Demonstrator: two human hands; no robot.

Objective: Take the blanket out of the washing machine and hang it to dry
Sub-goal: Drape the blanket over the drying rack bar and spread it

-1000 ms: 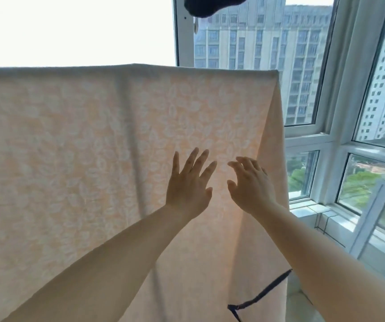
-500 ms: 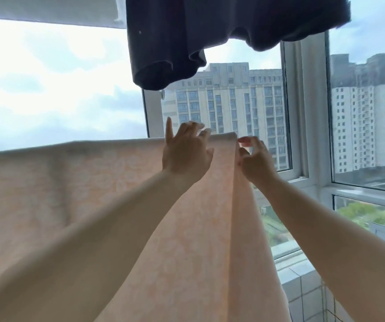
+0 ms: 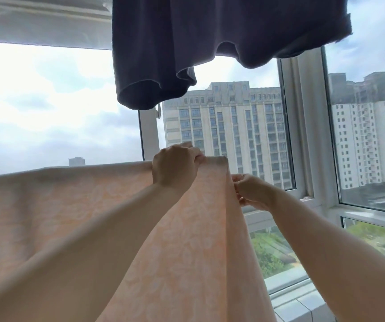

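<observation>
Both hands are up at the top right corner of the blanket (image 3: 75, 219). On the top edge, the left hand (image 3: 175, 166) has its fingers curled over the fold and grips the cloth. Just below and to the right of it, the right hand (image 3: 251, 191) pinches the blanket's side edge between thumb and fingertips. The two hands are near each other but apart, with a strip of cloth between them.

Peach-coloured with a pale leaf pattern, the blanket hangs draped over something along its top fold; what carries it is hidden under the cloth. It fills the lower left of the view and falls straight down past the bottom edge, its right border running down beneath the right hand.

Behind it is a wall of windows (image 3: 372, 205) with white frames, one upright post (image 3: 149, 133) rising just behind the left hand and a wider one to the right. Through the glass show a cloudy sky, a tall pale apartment block (image 3: 224, 122), a second white tower (image 3: 363, 140) to the right, and green trees (image 3: 270, 254) far below. A white tiled sill (image 3: 303, 305) runs along the foot of the windows at lower right.

Overhead, a dark garment (image 3: 210, 33) hangs down from above, its hem and one sleeve opening well above the hands.
</observation>
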